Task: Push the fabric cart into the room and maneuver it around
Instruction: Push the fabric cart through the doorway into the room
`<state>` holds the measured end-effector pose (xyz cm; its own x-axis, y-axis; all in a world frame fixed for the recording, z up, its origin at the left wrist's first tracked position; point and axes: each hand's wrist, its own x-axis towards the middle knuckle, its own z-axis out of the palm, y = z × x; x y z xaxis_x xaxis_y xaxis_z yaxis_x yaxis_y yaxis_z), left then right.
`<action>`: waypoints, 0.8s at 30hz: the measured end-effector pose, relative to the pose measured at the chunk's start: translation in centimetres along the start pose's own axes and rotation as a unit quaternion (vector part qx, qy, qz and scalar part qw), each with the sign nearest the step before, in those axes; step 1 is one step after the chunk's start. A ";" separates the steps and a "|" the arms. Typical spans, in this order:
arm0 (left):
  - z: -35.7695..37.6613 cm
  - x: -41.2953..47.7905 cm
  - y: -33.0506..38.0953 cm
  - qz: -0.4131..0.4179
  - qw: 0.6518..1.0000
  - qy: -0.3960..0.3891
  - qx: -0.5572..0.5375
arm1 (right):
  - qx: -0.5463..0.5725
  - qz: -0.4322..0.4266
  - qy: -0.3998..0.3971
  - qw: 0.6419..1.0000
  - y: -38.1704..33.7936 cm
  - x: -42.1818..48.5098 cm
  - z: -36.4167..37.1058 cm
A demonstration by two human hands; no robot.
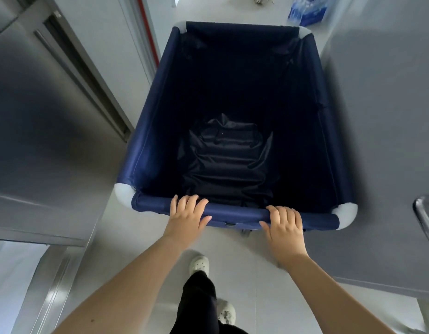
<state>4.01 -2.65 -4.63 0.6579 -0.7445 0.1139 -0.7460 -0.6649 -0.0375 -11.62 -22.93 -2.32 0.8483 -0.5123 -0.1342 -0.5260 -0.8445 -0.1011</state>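
The blue fabric cart (232, 112) stands on the floor (141, 249), right in front of the person. It is in a narrow gap, with a metal door (47, 112) on the left and a grey wall (382, 116) on the right. Its long side points straight ahead, away from the body. The left hand (187, 218) and the right hand (284, 222) both grip the near rail (235, 212), fingers curled over the top. They sit about evenly on each side of the middle. The cart looks empty inside. A blue pack (308, 10) lies on the floor just past the far right corner, so the cart may need to steer a little left.
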 end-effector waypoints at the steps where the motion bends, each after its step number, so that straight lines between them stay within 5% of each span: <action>1: 0.1 0.8 -0.3 0.001 1.000 0.001 -0.002 | -0.001 0.002 -0.002 1.000 -0.1 0.8 0.0; 11: 1.6 11.4 -4.4 0.016 1.000 0.004 -0.026 | 0.016 0.005 0.028 0.999 -0.9 11.9 -1.0; 24: 3.2 27.3 -9.9 -0.002 0.985 -0.116 -0.125 | 0.011 0.026 0.022 0.999 -2.4 27.2 -3.9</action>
<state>29.63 -16.57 -4.29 0.6451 -0.7549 -0.1182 -0.7265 -0.6539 0.2111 12.93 -35.42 -1.88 0.8219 -0.5615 -0.0957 -0.5695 -0.8136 -0.1171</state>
